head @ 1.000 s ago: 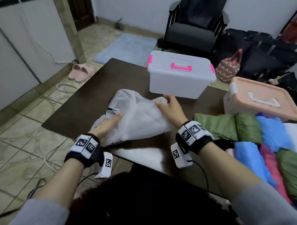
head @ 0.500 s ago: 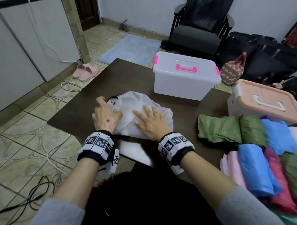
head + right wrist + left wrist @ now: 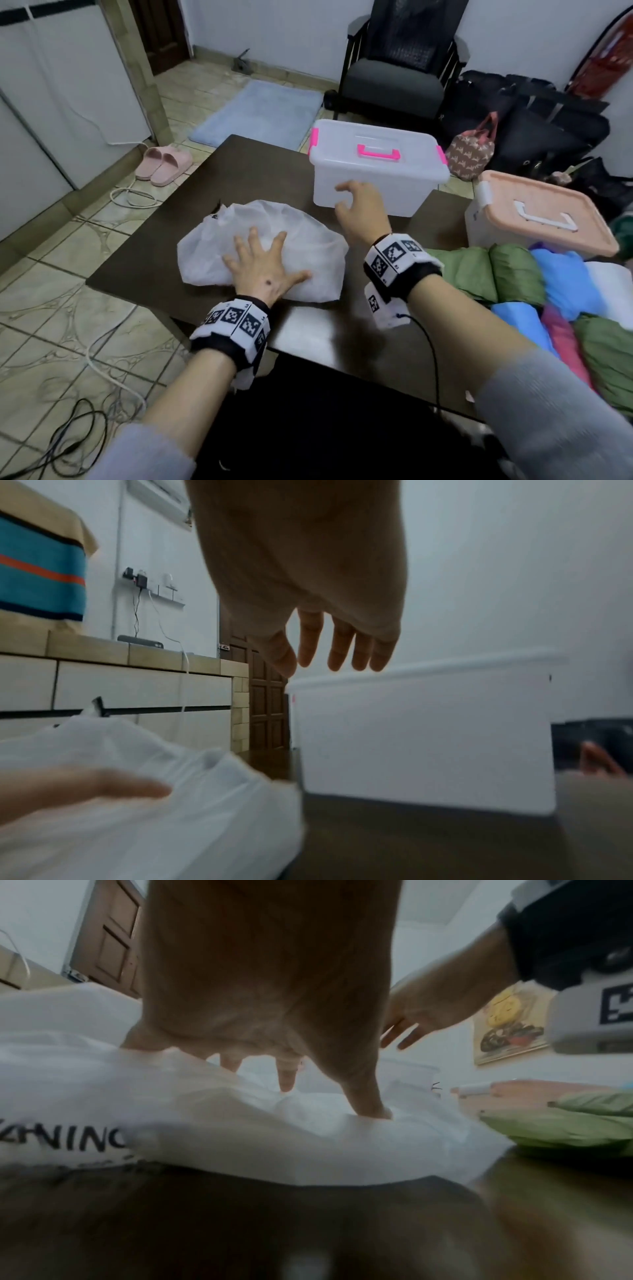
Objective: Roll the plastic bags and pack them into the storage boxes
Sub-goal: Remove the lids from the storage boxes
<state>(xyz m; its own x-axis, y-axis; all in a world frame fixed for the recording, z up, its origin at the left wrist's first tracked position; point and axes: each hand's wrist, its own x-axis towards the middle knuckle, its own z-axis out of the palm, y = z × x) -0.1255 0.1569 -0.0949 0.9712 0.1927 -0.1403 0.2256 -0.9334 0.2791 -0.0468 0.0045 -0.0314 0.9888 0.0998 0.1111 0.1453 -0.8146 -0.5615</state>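
A crumpled white plastic bag (image 3: 291,236) (image 3: 240,1137) (image 3: 120,791) lies on the dark table (image 3: 239,164). My left hand (image 3: 262,267) (image 3: 281,1042) presses flat on the bag with fingers spread. My right hand (image 3: 359,209) (image 3: 325,642) hovers in the air off the bag, fingers loosely bent and holding nothing, just in front of the clear storage box with pink handle and clasps (image 3: 376,168) (image 3: 428,745). A second box with a peach lid (image 3: 544,219) stands at the right, lid on.
A heap of green, blue, pink and white rolled bags (image 3: 548,284) fills the table's right side. Beyond the table stand a dark chair (image 3: 397,75) and black luggage (image 3: 531,126). Slippers (image 3: 164,164) and cables (image 3: 113,370) lie on the tiled floor at left.
My right hand has lifted off the bag and moved up toward the clear box. The left hand has shifted right onto the middle of the bag, which now lies more spread.
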